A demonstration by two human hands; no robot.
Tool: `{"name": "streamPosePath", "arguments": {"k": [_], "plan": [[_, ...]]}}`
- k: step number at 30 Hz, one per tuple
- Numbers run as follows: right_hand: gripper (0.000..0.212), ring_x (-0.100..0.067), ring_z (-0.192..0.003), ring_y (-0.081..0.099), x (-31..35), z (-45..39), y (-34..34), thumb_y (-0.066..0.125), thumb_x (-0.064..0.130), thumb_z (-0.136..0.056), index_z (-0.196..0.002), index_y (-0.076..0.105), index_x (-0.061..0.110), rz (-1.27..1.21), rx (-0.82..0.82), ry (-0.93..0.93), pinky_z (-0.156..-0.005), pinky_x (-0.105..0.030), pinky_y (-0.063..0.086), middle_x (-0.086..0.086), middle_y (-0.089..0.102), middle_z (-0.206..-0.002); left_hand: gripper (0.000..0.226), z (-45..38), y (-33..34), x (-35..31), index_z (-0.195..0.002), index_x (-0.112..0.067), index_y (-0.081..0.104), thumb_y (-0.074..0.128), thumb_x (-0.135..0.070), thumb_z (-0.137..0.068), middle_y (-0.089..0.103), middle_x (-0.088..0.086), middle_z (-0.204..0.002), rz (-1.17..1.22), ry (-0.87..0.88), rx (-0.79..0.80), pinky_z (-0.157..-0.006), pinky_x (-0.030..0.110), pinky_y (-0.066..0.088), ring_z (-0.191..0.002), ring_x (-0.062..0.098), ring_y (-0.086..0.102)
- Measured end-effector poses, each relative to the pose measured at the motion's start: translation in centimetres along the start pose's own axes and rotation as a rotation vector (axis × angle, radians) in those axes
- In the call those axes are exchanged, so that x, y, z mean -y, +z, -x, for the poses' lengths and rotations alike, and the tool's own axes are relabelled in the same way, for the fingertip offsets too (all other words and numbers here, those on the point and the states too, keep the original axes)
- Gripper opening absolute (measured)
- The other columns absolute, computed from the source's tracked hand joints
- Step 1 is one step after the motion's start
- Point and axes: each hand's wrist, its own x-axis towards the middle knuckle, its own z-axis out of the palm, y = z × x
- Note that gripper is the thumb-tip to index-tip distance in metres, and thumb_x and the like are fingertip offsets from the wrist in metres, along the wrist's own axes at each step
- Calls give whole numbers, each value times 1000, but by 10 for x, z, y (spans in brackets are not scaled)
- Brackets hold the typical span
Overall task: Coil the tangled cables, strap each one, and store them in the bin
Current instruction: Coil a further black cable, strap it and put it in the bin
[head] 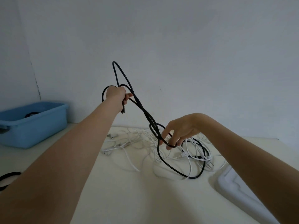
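My left hand (116,94) is raised above the table and grips loops of a black cable (146,113), whose plug end hangs just below the fist. The cable runs down to my right hand (179,130), whose curled fingers hook a lower loop of it over the pile. From there the black cable trails onto the table in a wide loop. Beneath lies a tangle of white cables (139,143) with plugs. A blue bin (34,125) stands at the far left, with something dark inside.
A white tray-like object (231,181) lies at the right front under my right forearm. Black straps (9,175) lie at the left edge of the cream table (129,199). A bare wall stands behind.
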Motion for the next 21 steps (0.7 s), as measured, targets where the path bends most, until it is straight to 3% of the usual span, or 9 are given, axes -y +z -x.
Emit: {"name": "streamPosePath", "arguments": {"k": [2,5,8,10,11,13,16,18,21], "plan": [[39,-11,-103,53,-2,-5,5,63,5,-86,-121,62,21,-42,33,-81,-93,-26,46,14,60,-94,20,0,3,-1,-73,-9,36,33,0,-91,59,10,-63,19,17,-12,-34,16,24,-38,9,35],[31,-7,-113,54,-1,-18,15,60,7,-88,-107,69,29,-184,28,-296,-106,-30,39,5,61,-122,23,3,6,-2,-72,-11,33,29,2,-91,62,12,-63,73,43,-6,-33,17,24,-26,7,30],[22,2,-98,58,5,-26,24,56,2,-90,-95,71,16,-237,-26,-416,-97,-20,39,4,63,-105,23,3,5,-4,-72,-11,34,29,4,-89,64,11,-57,48,56,0,-34,16,24,-28,9,28],[19,0,-91,57,10,-22,22,56,0,-89,-99,71,7,-156,-205,-462,-87,-9,37,0,62,-100,22,0,1,-4,-73,-10,35,30,3,-90,66,13,-64,0,50,9,-33,15,24,-26,8,30],[19,-7,-97,56,13,-21,16,59,3,-88,-103,70,5,-76,-377,-465,-87,-8,37,-5,62,-105,21,-1,-2,-4,-75,-9,37,31,2,-92,66,15,-72,-41,42,25,-31,14,24,-24,7,33],[23,-24,-115,45,15,-22,-1,63,15,-86,-107,71,8,82,-800,-398,-98,-24,32,-13,56,-121,17,3,-7,-1,-81,-5,42,35,-4,-97,62,19,-86,-112,-6,129,-29,12,25,-22,5,37],[25,-29,-116,34,18,-15,-28,59,30,-89,-103,73,14,204,-1324,-246,-84,-30,27,-9,47,-124,20,19,-10,4,-92,1,49,47,-18,-98,66,19,-96,-57,-146,408,-29,11,29,-27,2,35],[30,-30,-108,41,24,-10,-38,52,28,-95,-102,71,6,366,-1410,-198,-77,-30,28,-13,49,-113,28,33,-5,4,-99,-1,54,56,-28,-93,71,12,-94,17,-185,539,-31,10,30,-30,1,35],[25,-33,-94,57,42,-5,-40,41,17,-99,-105,59,1,569,-1315,-113,-66,-33,35,-14,58,-102,22,47,7,-5,-86,-12,57,61,-33,-88,73,6,-86,153,-146,607,-33,8,29,-30,1,34]]}}
